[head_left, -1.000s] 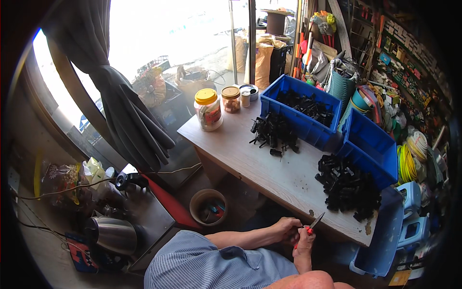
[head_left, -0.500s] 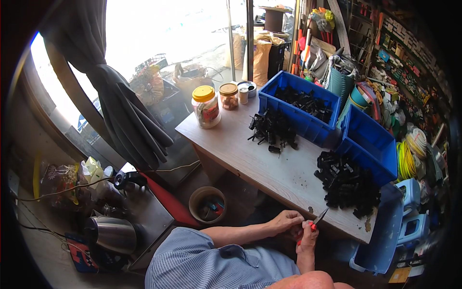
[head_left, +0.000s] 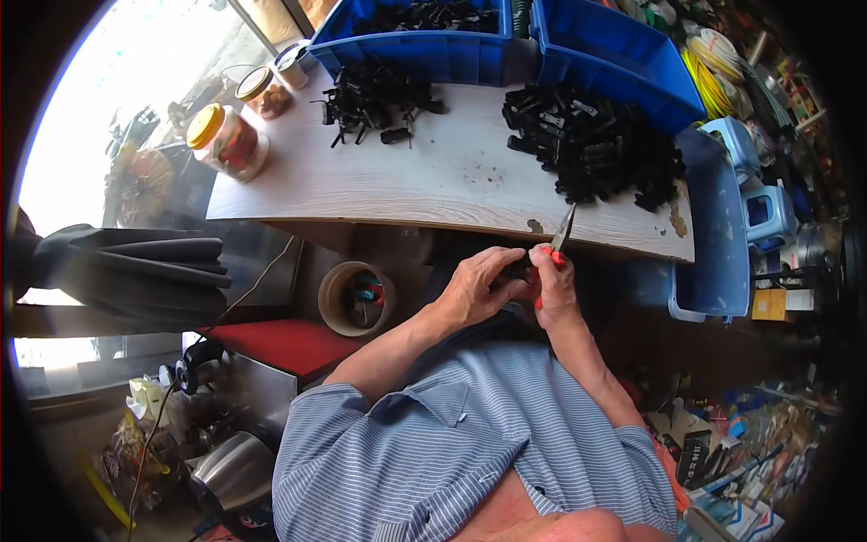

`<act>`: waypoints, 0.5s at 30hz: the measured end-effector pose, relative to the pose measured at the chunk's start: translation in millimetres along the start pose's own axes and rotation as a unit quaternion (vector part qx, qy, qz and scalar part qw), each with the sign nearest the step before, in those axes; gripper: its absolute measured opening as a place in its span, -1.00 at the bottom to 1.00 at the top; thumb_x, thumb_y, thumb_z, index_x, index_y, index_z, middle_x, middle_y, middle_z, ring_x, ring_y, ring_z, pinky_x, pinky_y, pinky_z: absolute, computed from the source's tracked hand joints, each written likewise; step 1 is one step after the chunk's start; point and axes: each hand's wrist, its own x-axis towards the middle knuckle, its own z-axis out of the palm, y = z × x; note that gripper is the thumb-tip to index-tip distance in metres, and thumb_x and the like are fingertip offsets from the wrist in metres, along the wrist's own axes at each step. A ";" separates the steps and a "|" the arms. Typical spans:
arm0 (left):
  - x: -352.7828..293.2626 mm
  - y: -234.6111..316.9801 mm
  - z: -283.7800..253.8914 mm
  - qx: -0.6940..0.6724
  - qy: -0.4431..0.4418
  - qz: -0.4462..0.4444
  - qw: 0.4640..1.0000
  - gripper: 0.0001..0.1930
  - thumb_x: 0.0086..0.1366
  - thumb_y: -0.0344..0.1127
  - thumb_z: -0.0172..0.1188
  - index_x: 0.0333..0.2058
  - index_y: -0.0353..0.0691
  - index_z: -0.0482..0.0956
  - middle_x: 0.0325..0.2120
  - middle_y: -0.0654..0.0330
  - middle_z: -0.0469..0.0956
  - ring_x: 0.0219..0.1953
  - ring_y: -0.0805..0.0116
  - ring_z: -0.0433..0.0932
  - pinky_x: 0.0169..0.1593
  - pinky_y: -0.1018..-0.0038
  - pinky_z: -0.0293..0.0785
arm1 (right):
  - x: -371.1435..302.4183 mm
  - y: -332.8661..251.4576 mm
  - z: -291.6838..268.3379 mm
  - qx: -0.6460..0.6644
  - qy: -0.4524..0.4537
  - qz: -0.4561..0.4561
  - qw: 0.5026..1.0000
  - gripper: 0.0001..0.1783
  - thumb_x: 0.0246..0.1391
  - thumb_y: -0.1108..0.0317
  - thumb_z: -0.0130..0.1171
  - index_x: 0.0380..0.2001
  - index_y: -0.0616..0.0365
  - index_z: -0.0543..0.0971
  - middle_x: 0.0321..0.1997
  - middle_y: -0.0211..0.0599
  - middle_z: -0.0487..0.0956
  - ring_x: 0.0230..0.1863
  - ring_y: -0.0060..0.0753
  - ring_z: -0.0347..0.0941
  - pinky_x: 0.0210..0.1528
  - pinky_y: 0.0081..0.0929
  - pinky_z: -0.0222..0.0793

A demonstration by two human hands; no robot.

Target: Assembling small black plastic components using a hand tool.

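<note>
My right hand (head_left: 554, 287) is closed around a red-handled hand tool (head_left: 564, 230), its tapered metal end pointing up toward the table edge; whether it is pliers or scissors I cannot make out. Close beside it, my left hand (head_left: 488, 282) has its fingers curled in a pinch. Something small and dark seems to sit between the two hands, mostly hidden by the fingers. Both hands are just off the near edge of the white wooden table (head_left: 433, 185). On the table lie two heaps of small black plastic parts, a left heap (head_left: 372, 101) and a larger right heap (head_left: 596, 149).
Behind the heaps stand a blue crate (head_left: 415, 56) of black parts and a second blue crate (head_left: 610, 72). Jars, one a yellow-lidded jar (head_left: 226, 143), stand at the left. A round bin (head_left: 330, 312) is below; a pale blue tub (head_left: 709, 287) sits at the right.
My view has swung down and to the right, so the table appears higher and my torso fills more of the picture. Both hands stay together, the tool still in my right hand.
</note>
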 end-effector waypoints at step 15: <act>1.5 -4.3 17.8 -0.211 0.201 -0.227 0.929 -0.77 0.35 -0.45 0.21 -0.05 -0.39 0.51 -0.31 0.18 0.64 -0.30 0.54 0.61 -0.24 0.58 0.59 | -14.2 -14.6 0.9 -0.023 -0.075 0.066 0.995 -0.86 0.10 0.28 0.05 -0.43 0.11 0.46 -0.58 -0.43 0.37 -0.60 -0.54 0.36 -0.53 -0.31 0.60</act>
